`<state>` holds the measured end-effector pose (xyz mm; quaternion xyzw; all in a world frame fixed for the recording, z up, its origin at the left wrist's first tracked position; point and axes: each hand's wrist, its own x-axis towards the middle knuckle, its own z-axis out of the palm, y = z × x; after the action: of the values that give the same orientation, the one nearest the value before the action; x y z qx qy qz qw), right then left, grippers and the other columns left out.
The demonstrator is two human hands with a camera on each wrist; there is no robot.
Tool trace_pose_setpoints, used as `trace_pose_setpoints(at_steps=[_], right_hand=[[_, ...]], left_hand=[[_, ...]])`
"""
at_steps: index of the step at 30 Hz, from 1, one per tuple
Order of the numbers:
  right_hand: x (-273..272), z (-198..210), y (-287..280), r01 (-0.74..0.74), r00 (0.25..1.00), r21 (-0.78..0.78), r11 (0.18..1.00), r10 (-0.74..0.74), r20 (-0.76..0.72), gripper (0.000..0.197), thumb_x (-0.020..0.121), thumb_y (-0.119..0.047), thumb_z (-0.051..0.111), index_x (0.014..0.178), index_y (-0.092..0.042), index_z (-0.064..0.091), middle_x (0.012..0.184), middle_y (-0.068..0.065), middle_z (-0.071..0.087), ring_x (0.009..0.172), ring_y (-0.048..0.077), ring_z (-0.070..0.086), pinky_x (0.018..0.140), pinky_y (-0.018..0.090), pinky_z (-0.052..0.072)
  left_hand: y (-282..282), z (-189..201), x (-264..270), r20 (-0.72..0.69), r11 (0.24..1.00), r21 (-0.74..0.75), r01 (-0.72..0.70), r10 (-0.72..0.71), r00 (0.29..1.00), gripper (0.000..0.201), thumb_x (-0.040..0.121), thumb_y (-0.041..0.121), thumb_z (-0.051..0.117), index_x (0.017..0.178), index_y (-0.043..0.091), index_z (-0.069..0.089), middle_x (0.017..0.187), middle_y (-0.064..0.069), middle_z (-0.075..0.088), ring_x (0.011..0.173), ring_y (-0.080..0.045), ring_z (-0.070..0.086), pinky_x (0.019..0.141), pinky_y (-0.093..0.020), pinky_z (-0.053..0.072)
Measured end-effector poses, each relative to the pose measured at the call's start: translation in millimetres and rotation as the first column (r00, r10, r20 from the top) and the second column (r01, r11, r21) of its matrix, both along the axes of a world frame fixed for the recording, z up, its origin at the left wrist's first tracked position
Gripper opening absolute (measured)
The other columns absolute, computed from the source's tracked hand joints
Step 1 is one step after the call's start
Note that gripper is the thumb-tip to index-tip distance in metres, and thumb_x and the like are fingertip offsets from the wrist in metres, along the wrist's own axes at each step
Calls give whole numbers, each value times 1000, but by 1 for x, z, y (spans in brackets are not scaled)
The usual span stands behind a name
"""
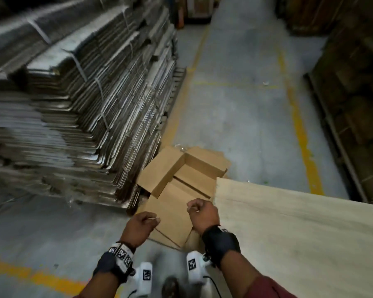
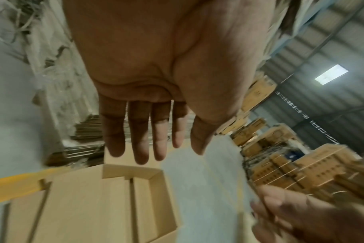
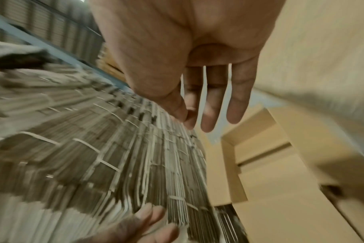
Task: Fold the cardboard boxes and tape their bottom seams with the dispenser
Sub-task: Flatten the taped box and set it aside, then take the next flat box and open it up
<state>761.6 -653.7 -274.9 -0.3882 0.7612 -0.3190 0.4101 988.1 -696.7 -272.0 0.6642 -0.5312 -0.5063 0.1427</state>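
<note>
Warehouse aisle, grey concrete floor (image 1: 235, 117) marked with yellow painted lines (image 1: 299, 125). On the left stands a tall stack of flattened corrugated sheets (image 1: 78, 89), bundled with pale straps; darker racking with brown cartons (image 1: 353, 93) lines the right side. The wrist views show corrugated metal walls and one lit roof panel (image 2: 331, 74). The cardboard boxes (image 1: 181, 175) lie on the floor at the foot of the sheet stack: one partly erected with its flaps open, resting on flat blanks. A large pale flat panel (image 1: 299, 233) enters from the right edge, its corner over the boxes; whether it is a bench top or a sheet cannot be told. Left hand (image 1: 141, 227) and right hand (image 1: 202, 212) hover above the blanks, close together, not touching them. From the head view the fingers look loosely curled; both wrist views show fingers (image 2: 141, 139) extended and relaxed, holding nothing. Both wrists carry black straps with white marker tags (image 1: 122, 253). No dispenser is identifiable. Moderate motion blur throughout.
</note>
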Motion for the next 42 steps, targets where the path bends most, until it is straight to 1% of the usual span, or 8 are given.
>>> trace_pose_setpoints(at_steps=[9, 15, 21, 28, 33, 35, 39, 42], right_hand=[[-210, 98, 208, 54, 985, -200, 978, -85, -149, 26, 77, -24, 53, 66, -44, 65, 82, -17, 74, 82, 7, 69, 82, 28, 56], [-335, 159, 318, 186, 925, -244, 952, -254, -284, 14, 81, -35, 65, 69, -42, 67, 77, -17, 73, 77, 7, 71, 81, 34, 57], [-425, 212, 425, 403, 761, -274, 874, -485, -431, 10, 86, -35, 70, 77, -37, 71, 78, -16, 73, 79, 6, 69, 78, 31, 57], [-541, 235, 535, 519, 632, -140, 843, -489, -601, 9, 91, -39, 69, 88, -34, 76, 89, -13, 75, 85, 9, 69, 78, 33, 57], [-671, 247, 601, 576, 552, -36, 816, -421, -720, 17, 90, -37, 68, 106, -32, 73, 104, -3, 74, 95, 22, 67, 82, 37, 57], [-726, 247, 633, 598, 522, 62, 799, -330, -787, 32, 89, -30, 67, 121, -34, 67, 118, -1, 71, 108, 26, 65, 88, 37, 55], [-821, 230, 700, 638, 481, 313, 703, -47, -875, 62, 88, -21, 63, 146, -28, 42, 143, 8, 48, 140, 33, 36, 105, 53, 40], [-871, 210, 746, 659, 497, 426, 620, 67, -865, 66, 87, -21, 63, 147, -26, 36, 146, 12, 38, 145, 37, 25, 109, 60, 32]], left_hand=[[155, 129, -157, -239, 997, -45, 68, -76, 968, 15, 94, 20, 75, 109, 17, 74, 101, -8, 80, 98, -27, 74, 91, -45, 54], [208, 163, -285, -334, 965, -115, 236, -261, 905, 11, 92, 16, 76, 103, 12, 76, 97, -10, 79, 96, -32, 75, 79, -37, 51], [235, 199, -429, -387, 864, -243, 441, -503, 772, 3, 94, 13, 74, 94, 13, 77, 87, -4, 78, 86, -26, 77, 72, -33, 51], [308, 215, -565, -405, 753, -278, 596, -655, 638, 5, 95, 13, 73, 94, 11, 77, 85, -6, 78, 79, -22, 75, 70, -32, 51], [351, 224, -678, -379, 722, -316, 616, -691, 615, 5, 95, 15, 73, 98, 13, 76, 87, -6, 79, 80, -23, 76, 69, -32, 52], [375, 229, -728, -374, 711, -316, 628, -702, 606, 5, 95, 16, 74, 98, 12, 76, 86, -6, 78, 79, -23, 75, 69, -32, 52], [426, 229, -818, -387, 676, -292, 676, -730, 563, 9, 94, 19, 76, 101, 14, 76, 89, -7, 79, 82, -23, 77, 68, -32, 54], [457, 217, -865, -372, 667, -257, 699, -736, 566, 9, 94, 19, 76, 101, 13, 77, 89, -7, 79, 82, -23, 77, 67, -31, 54]])
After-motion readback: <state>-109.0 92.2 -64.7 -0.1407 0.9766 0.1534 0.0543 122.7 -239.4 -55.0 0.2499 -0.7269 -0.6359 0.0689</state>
